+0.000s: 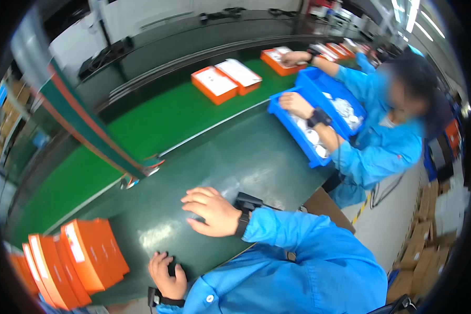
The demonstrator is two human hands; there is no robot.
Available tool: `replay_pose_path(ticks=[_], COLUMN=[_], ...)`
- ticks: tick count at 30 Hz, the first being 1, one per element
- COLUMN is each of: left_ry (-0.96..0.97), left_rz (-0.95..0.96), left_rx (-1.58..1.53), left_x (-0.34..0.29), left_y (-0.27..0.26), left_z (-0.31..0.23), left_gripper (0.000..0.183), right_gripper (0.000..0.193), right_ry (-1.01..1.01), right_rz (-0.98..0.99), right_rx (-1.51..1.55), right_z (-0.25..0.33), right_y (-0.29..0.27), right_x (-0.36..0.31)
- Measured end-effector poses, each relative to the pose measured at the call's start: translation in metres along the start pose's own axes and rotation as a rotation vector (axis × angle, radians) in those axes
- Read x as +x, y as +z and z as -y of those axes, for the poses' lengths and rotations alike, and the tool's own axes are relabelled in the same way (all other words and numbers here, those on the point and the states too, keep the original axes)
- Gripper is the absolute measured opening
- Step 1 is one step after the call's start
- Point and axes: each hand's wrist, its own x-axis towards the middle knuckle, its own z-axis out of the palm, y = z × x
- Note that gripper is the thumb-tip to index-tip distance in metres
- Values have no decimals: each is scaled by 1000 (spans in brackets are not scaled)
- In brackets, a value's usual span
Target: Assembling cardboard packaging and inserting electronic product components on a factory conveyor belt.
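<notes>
Over the dark green table [214, 152] my right hand [217, 213] reaches in from the right, palm down, fingers spread and holding nothing. My left hand [168, 278] is by the table's near edge, its fingers apart and nothing in it. To the left of it stand stacks of orange boxes [97, 256], the closest things to that hand; a gap separates them. Each wrist wears a black strap, and a small black device [248, 201] sits on the right one. Blue sleeves cover both my forearms.
A green conveyor belt [157, 123] runs beyond the table, carrying open orange boxes [214, 86] with white contents. At right, a co-worker in blue [382, 152] reaches over blue bins [293, 131] of white parts. An upright post [83, 115] rises at left. Cartons [418, 246] line the right floor.
</notes>
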Motion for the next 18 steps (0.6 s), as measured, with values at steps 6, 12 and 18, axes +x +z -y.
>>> replay_pose_path(ticks=[6,12,18], left_ry=[-175,-50,-489], left_rz=[39,-268,-99], left_rx=[-505,-70,483], left_x=[-42,-34,-38], left_y=[-13,-139,-204], left_z=[-160,-133,-45], left_gripper=[24,28,64], right_gripper=[36,36,36], right_ry=[128,191,165], right_rz=[464,539,534], right_rx=[-128,-152,-181], right_z=[38,38,41], right_y=[-117,-123,-126], right_x=[-151,-151,-153])
